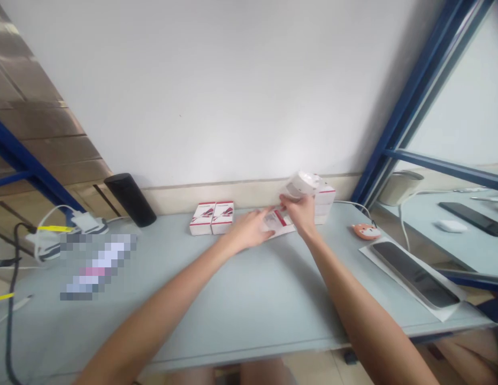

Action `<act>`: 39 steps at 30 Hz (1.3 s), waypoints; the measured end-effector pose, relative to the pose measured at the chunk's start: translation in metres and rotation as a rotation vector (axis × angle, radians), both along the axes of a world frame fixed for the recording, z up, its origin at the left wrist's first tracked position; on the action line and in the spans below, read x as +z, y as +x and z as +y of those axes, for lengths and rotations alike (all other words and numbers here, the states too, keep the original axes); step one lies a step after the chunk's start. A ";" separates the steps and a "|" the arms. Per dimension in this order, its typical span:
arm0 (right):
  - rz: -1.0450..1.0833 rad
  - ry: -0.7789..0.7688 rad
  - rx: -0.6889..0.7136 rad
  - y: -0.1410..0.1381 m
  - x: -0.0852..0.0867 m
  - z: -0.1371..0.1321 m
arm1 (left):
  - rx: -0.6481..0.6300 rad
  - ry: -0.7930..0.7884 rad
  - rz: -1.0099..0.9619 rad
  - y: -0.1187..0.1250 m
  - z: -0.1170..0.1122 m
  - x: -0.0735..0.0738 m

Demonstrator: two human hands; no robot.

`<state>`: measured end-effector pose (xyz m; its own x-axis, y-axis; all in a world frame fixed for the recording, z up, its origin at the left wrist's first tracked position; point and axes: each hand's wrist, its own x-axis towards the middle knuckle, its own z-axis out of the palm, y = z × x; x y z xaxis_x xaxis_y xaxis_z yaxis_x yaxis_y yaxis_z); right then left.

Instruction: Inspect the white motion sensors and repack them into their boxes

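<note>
My left hand (251, 227) rests on a flattened white and red box (277, 222) lying on the pale blue table (240, 299), fingers pressed down on it. My right hand (301, 209) is raised just above that box, pinching a white round device in a clear bag (300, 184). Behind my right hand stands a stack of white and red boxes (326, 200) against the wall. Two more such boxes (212, 217) sit side by side to the left of my left hand.
A black cylinder (130, 199) leans at the back left beside white plugs and cables (68, 227). On the right lie an orange fox-shaped item (365, 231) and a dark phone on white paper (417, 274). A blue metal frame (409, 107) rises at the right.
</note>
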<state>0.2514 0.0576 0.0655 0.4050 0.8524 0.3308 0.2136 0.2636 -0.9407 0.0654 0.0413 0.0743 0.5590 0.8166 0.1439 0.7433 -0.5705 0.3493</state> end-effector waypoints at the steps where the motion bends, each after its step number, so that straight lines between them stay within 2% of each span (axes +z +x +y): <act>1: -0.013 -0.017 0.031 -0.003 -0.002 0.001 | 0.056 0.048 -0.003 -0.012 -0.009 -0.001; 5: -0.037 -0.069 0.161 -0.021 -0.005 -0.006 | 0.265 0.297 0.045 -0.065 -0.044 -0.011; 9: -0.088 -0.136 0.436 -0.045 0.001 -0.025 | 0.234 0.639 0.042 -0.099 -0.054 -0.031; 11: -0.092 -0.193 0.535 -0.056 0.003 -0.034 | 0.204 0.722 0.013 -0.107 -0.054 -0.040; 15: -0.113 -0.268 0.578 -0.067 0.001 -0.040 | 0.226 0.700 -0.064 -0.111 -0.058 -0.049; 22: -0.233 -0.303 0.507 -0.061 0.000 -0.039 | 0.233 0.710 -0.137 -0.114 -0.059 -0.049; 27: -0.176 -0.316 0.504 -0.059 0.001 -0.040 | 0.086 0.806 -0.103 -0.125 -0.050 -0.043; 30: -0.077 -0.315 0.492 -0.059 0.004 -0.041 | -0.049 0.798 -0.067 -0.127 -0.051 -0.040; 32: -0.073 -0.328 0.514 -0.061 0.004 -0.043 | -0.078 0.772 -0.073 -0.123 -0.056 -0.041; 39: -0.070 -0.257 0.682 -0.074 -0.007 -0.048 | 0.163 0.564 -0.332 -0.108 -0.069 -0.057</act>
